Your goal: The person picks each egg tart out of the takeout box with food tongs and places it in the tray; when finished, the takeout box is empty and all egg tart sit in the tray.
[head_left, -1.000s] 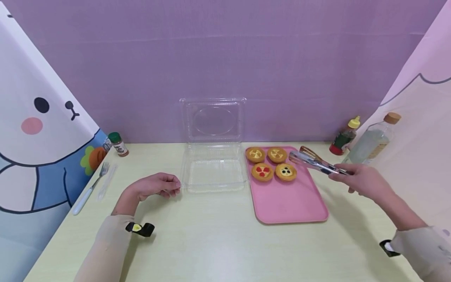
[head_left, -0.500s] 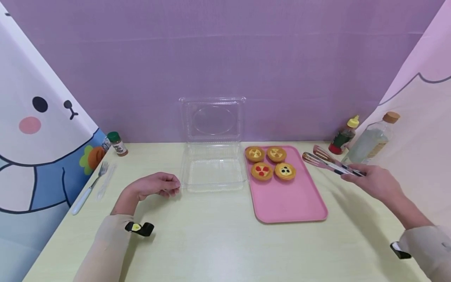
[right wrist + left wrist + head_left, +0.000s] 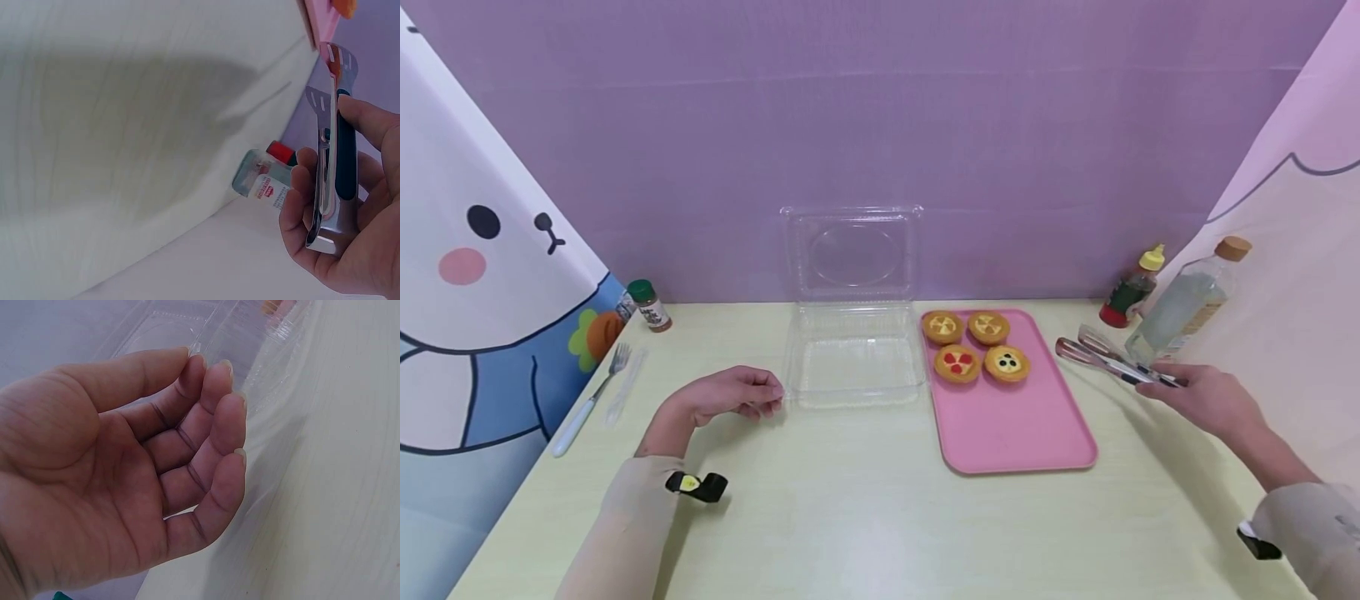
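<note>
At the left, my left hand (image 3: pixel 726 396) pinches the near-left rim of a clear plastic clamshell container (image 3: pixel 857 398). In the left wrist view its thumb and forefinger tips meet at the container's edge, the other fingers curled beside them. The container's lid (image 3: pixel 853 292) stands raised at the back. My right hand (image 3: pixel 1213 400) grips metal tongs (image 3: pixel 1105 358) above the table, right of the pink tray (image 3: pixel 1015 433). The tongs' two arms stand apart with nothing between them, plain in the right wrist view too. Several tarts, among them a red-topped tart (image 3: pixel 957 365), sit on the tray's far part.
A sauce bottle (image 3: pixel 1127 298) with a yellow cap and a corked clear bottle (image 3: pixel 1187 304) stand at the back right. A green-capped spice jar (image 3: pixel 655 312) is at the back left. A fork (image 3: pixel 587 408) and a clear plastic utensil (image 3: pixel 625 387) lie at the left.
My right hand has drawn the tongs right and slightly down, away from the tarts and off the tray. The tongs' arms have spread wider. The left hand stays on the rim.
</note>
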`<state>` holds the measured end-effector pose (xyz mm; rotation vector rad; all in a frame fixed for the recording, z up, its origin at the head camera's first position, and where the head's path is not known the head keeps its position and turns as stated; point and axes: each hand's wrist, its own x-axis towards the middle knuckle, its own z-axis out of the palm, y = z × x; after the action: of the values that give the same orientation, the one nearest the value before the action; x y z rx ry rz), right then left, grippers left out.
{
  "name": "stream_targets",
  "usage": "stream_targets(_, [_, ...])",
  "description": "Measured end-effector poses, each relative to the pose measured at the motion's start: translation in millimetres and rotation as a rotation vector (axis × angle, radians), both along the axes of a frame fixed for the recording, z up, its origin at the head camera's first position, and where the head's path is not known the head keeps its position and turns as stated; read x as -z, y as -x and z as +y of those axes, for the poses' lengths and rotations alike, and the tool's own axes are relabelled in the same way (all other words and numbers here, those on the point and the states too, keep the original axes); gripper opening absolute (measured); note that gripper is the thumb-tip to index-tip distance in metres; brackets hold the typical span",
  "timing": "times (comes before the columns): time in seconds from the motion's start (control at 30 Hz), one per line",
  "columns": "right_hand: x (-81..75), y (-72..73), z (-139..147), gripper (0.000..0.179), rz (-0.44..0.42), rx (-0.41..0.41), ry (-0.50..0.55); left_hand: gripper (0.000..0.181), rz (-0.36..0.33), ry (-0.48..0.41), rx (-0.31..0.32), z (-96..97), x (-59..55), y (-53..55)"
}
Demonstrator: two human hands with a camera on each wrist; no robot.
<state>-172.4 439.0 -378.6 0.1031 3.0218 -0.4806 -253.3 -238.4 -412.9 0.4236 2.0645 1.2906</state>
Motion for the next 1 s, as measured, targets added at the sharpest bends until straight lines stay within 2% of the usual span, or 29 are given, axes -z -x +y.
stream_targets(0.3, [11.6, 0.1, 5, 0.073, -0.019, -0.001, 0.013, 0.038, 0.0, 0.0, -0.003, 0.0, 0.7, 0.1])
stream_targets(0.53, [13.2, -1.0, 2, 0.071, -0.041, 0.003, 0.047, 0.036, 0.001, -0.006, 0.007, -0.6, 0.0, 0.6])
stream_targets(1.0, [16.7, 1.2, 8, 0.077, -0.093, 0.014, 0.044, 0.028, 0.006, 0.013, -0.005, 0.1, -1.3, -0.6])
